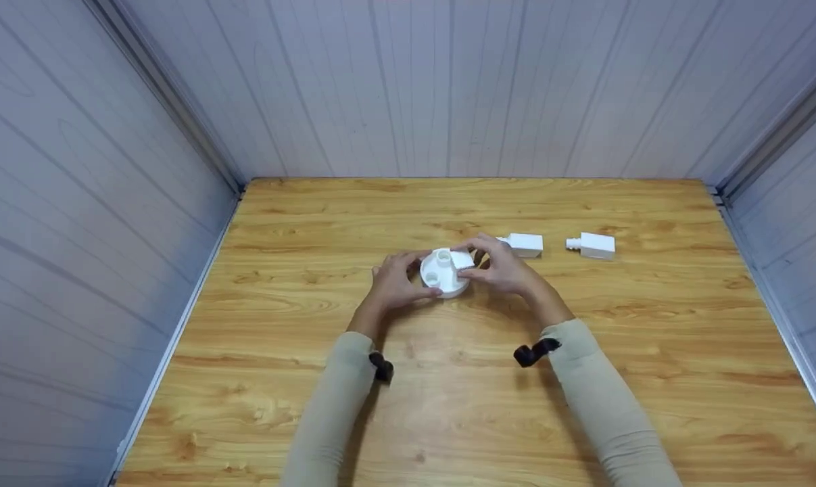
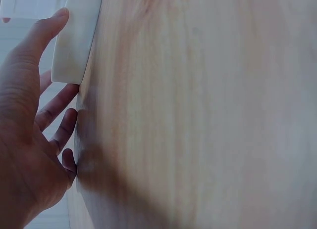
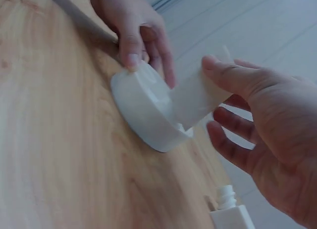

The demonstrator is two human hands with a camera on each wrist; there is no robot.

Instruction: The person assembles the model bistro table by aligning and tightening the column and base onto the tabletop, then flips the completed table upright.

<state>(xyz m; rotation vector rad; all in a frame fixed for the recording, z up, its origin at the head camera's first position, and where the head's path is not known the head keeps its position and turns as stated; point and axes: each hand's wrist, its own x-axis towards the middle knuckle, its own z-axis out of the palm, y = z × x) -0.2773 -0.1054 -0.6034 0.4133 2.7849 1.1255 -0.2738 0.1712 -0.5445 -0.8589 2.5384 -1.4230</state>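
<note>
- The person's right hand (image 1: 506, 270) pinches a white block (image 1: 462, 260) between thumb and fingers, at the right side of the round white base (image 1: 447, 276).
- The left hand (image 1: 397, 281) grips the base from its left, thumb near its front edge.
- Two round sockets (image 1: 433, 278) sit inside the base.
- Right of the base, one white bottle-shaped piece (image 1: 526, 245) lies near the right hand; a second piece (image 1: 597, 245) lies farther right.
- The wooden table (image 1: 448, 406) lies beneath the base.

White base (image 1: 447, 275), blocks (image 1: 597, 245) on wooden table (image 1: 448, 406)
</note>
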